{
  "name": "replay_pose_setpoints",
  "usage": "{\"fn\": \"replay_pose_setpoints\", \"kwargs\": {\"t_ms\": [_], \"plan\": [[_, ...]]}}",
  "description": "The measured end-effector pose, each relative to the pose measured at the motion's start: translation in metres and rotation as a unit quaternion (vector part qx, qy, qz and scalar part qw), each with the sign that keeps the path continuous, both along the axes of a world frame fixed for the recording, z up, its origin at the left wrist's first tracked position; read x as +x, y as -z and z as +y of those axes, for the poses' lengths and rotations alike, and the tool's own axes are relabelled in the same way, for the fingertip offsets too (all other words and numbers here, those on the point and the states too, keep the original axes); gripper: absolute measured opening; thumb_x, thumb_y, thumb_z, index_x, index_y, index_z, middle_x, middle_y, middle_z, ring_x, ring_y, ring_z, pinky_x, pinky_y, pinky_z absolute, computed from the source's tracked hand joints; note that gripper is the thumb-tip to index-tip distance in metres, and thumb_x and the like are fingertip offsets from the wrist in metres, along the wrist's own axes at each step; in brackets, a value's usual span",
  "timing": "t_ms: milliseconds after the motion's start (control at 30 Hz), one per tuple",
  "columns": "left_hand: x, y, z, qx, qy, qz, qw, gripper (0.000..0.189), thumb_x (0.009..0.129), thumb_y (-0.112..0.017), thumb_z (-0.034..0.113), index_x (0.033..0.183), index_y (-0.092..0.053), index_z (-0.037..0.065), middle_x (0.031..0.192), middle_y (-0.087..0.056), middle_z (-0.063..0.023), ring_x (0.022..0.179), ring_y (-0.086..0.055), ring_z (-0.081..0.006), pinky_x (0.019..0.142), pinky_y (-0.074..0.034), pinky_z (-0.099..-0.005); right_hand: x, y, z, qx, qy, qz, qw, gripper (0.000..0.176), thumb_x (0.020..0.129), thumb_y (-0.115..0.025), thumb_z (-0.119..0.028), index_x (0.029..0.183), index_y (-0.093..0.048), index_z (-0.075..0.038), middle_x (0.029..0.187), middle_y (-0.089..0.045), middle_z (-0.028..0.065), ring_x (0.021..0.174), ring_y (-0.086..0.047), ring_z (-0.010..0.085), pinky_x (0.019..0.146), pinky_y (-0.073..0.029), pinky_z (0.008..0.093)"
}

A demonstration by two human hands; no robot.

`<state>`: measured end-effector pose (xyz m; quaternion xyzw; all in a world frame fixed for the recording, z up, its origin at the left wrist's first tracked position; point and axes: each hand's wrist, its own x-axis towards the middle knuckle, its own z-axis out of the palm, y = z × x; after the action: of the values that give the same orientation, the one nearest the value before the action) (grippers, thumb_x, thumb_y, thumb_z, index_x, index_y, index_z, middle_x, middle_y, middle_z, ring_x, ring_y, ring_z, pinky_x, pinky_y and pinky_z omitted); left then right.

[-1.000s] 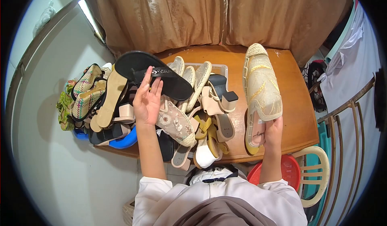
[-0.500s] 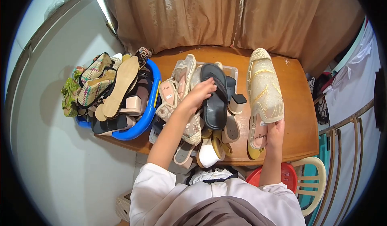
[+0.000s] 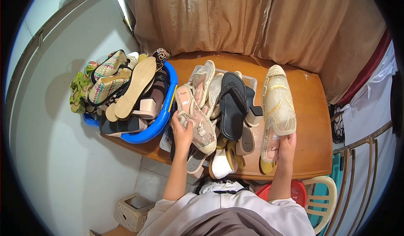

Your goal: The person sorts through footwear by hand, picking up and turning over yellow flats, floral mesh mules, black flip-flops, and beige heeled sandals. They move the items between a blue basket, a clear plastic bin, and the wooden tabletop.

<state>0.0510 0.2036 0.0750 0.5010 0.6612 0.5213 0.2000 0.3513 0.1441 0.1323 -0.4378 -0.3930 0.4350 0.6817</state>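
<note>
My right hand [image 3: 287,148] grips the heel end of a cream woven-toe mule [image 3: 279,103], which points toward the curtain. Part of a yellow shoe [image 3: 267,167] shows under it. On the pile, my left hand [image 3: 182,135] is closed on the edge of a cream floral lace mule [image 3: 203,130] with a woven toe. A black sandal [image 3: 234,109] with a braided strap lies just right of that mule. More shoes are under and around them, including a white one [image 3: 222,164] and a black block-heeled one [image 3: 254,112].
A blue basket [image 3: 153,130] heaped with shoes sits at the table's left end. The clear plastic bin [image 3: 251,79] under the shoe pile is mostly hidden. A brown curtain [image 3: 202,21] hangs behind the wooden table [image 3: 313,122]. Below right are a red plastic item [image 3: 299,192] and a cream chair [image 3: 332,194].
My left hand has moved from the black sandal down and left to the floral lace mule. My right hand keeps its hold on the other mule. The camera view has shifted slightly.
</note>
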Motion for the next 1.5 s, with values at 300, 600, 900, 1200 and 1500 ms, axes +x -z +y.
{"fn": "replay_pose_setpoints", "kwargs": {"t_ms": [300,600,900,1200,1500], "plan": [[0.036,-0.045,0.010,0.202,0.037,-0.191,0.960,0.023,0.077,-0.043,-0.021,0.088,-0.046,-0.001,0.092,-0.049,-0.0069,0.106,-0.057,-0.0241,0.091,-0.040,-0.0286,0.000,0.005,0.002,0.008,0.014,0.006,1.000,0.047,0.088,-0.059,-0.024,0.125,-0.042,-0.001,0.118,-0.055,0.0093,0.103,-0.056,0.0172,0.086,-0.047,0.0307],[0.088,-0.089,0.038,0.247,0.216,-0.465,0.822,0.029,0.076,-0.042,-0.021,0.095,-0.043,0.001,0.093,-0.046,-0.0070,0.107,-0.056,-0.0307,0.091,-0.043,-0.0319,-0.001,-0.004,-0.004,-0.005,0.035,0.001,0.999,0.047,0.087,-0.060,-0.025,0.124,-0.042,-0.002,0.118,-0.055,0.0089,0.103,-0.056,0.0172,0.085,-0.048,0.0312],[0.073,-0.040,0.055,0.129,0.226,-0.165,0.951,0.031,0.083,-0.055,-0.001,0.112,-0.044,0.002,0.108,-0.050,-0.0096,0.099,-0.054,-0.0195,0.083,-0.046,-0.0288,0.005,0.003,-0.008,-0.001,0.043,-0.015,0.999,0.043,0.089,-0.059,-0.022,0.123,-0.043,-0.001,0.117,-0.055,0.0092,0.101,-0.057,0.0169,0.084,-0.048,0.0304],[-0.018,-0.024,-0.026,-0.260,-0.053,0.267,0.927,0.044,0.079,-0.065,0.037,0.095,-0.048,-0.001,0.082,-0.059,-0.0195,0.076,-0.058,-0.0398,0.067,-0.046,-0.0445,0.006,0.007,-0.008,0.001,0.046,-0.019,0.999,0.046,0.089,-0.058,-0.022,0.126,-0.041,-0.001,0.120,-0.053,0.0090,0.105,-0.055,0.0170,0.088,-0.045,0.0309],[-0.046,0.008,-0.010,-0.120,0.051,-0.061,0.989,0.023,0.078,-0.069,0.017,0.079,-0.056,-0.002,0.065,-0.054,-0.0013,0.058,-0.046,-0.0060,0.053,-0.039,-0.0229,0.000,0.007,-0.009,0.003,0.026,-0.008,1.000,0.046,0.089,-0.058,-0.020,0.126,-0.041,0.000,0.121,-0.053,0.0095,0.106,-0.055,0.0170,0.089,-0.045,0.0304]]}}
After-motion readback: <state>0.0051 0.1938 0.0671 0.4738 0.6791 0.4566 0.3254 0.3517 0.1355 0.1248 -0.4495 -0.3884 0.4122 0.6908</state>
